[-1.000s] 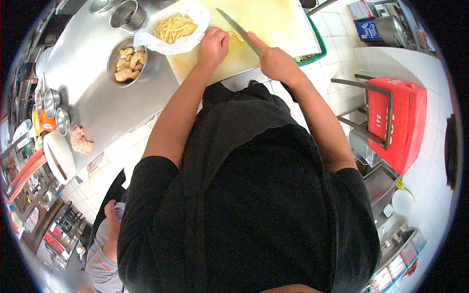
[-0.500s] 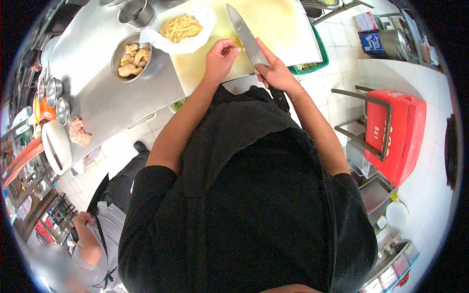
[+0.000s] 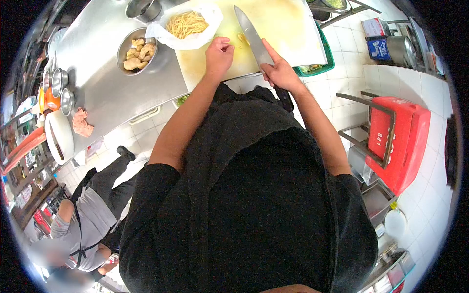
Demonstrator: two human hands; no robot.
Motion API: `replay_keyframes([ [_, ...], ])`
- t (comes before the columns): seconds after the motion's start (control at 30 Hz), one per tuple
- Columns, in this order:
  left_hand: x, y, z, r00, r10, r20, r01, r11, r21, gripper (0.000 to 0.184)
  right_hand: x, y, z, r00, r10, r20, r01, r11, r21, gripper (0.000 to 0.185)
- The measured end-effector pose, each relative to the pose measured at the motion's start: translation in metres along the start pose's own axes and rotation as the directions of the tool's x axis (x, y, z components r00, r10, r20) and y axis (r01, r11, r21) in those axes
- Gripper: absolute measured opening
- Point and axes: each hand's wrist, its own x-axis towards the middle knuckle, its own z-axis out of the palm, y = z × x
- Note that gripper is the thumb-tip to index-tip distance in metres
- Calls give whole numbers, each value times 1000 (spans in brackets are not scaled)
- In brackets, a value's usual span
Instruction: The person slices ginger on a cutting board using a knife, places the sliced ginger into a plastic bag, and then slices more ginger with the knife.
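My right hand (image 3: pixel 283 74) is wrapped round a large kitchen knife (image 3: pixel 250 36), its index finger stretched along the blade. The blade points away from me over a yellowish cutting board (image 3: pixel 283 24). Left of the blade is my left hand (image 3: pixel 219 61), fingers curled inward; what they hold, if anything, is hidden. Small yellow pieces (image 3: pixel 242 38) lie on the board against the knife's left side. Beyond my left hand, a white-lined container (image 3: pixel 213 30) holds thin pale-yellow strips (image 3: pixel 186 24). A metal bowl (image 3: pixel 120 54) of peeled, knobbly ginger-like pieces (image 3: pixel 139 52) stands further left.
The steel table (image 3: pixel 163 78) extends left, with a dark-handled pot (image 3: pixel 141 10) behind and a pink cloth (image 3: pixel 82 123) by its edge. A green crate (image 3: pixel 328 53) sits beyond the board's right edge. Right is a red box (image 3: pixel 405 141). People in grey (image 3: pixel 93 219) are at lower left.
My left hand has drawn back leftward from the yellow pieces, its fingers curling more. The knife stays in my right hand. At lower left the person has shifted, and another is partly visible.
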Motion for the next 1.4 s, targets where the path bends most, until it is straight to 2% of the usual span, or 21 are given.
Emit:
replay_keyframes([
  [0.1, 3, 2, -8, 1000, -14, -1, 14, 992, 125, 22, -3, 12, 5, 999, -12, 42, 14, 998, -55, 83],
  [0.17, 2, 5, -13, 999, 30, 18, -33, 980, 196, 17, 0, 25, 13, 997, -25, 76, 32, 995, -98, 82],
  [0.27, -1, 14, -25, 994, 40, 104, -69, 953, 296, 15, -6, 18, 14, 1000, 24, 19, -20, 981, -192, 82],
  [0.3, -1, 15, -29, 990, 34, 138, -78, 942, 326, 16, -6, 20, 13, 1000, -7, -29, 1, 979, -203, 82],
  [0.43, -1, 10, -38, 973, 148, 175, -202, 918, 341, 13, -15, 13, 5, 986, -60, -155, 17, 964, -267, 83],
  [0.53, 1, 4, -45, 949, 254, 189, -304, 899, 315, 13, -20, 3, 7, 963, -160, -215, 66, 920, -387, 80],
  [0.63, 1, -1, -51, 910, 347, 228, -404, 868, 289, 11, -14, -8, 11, 952, -167, -258, -17, 810, -587, 77],
  [0.73, 2, -1, -53, 873, 384, 302, -469, 832, 298, 9, -7, -20, 18, 957, -143, -251, -59, 754, -655, 78],
  [0.93, 1, 4, -53, 841, 402, 362, -519, 788, 330, 6, 3, -23, 27, 964, -136, -230, -60, 730, -681, 83],
  [1.03, 1, 6, -50, 843, 398, 362, -521, 771, 367, 9, 1, -40, 29, 974, -87, -211, -87, 712, -697, 71],
  [1.13, -1, 8, -49, 841, 397, 367, -524, 763, 377, 10, -2, -48, 31, 974, -73, -214, -101, 706, -701, 75],
  [1.23, 0, 8, -49, 847, 384, 367, -517, 756, 402, 10, 5, -36, 40, 972, 21, -235, -188, 667, -721, 90],
  [1.33, 0, 10, -42, 854, 377, 358, -508, 750, 424, 10, 21, -17, 56, 963, 32, -268, -216, 683, -698, 92],
  [1.4, 2, 12, -38, 862, 369, 348, -499, 739, 453, 10, 22, -14, 51, 968, -40, -246, -151, 690, -708, 90],
])
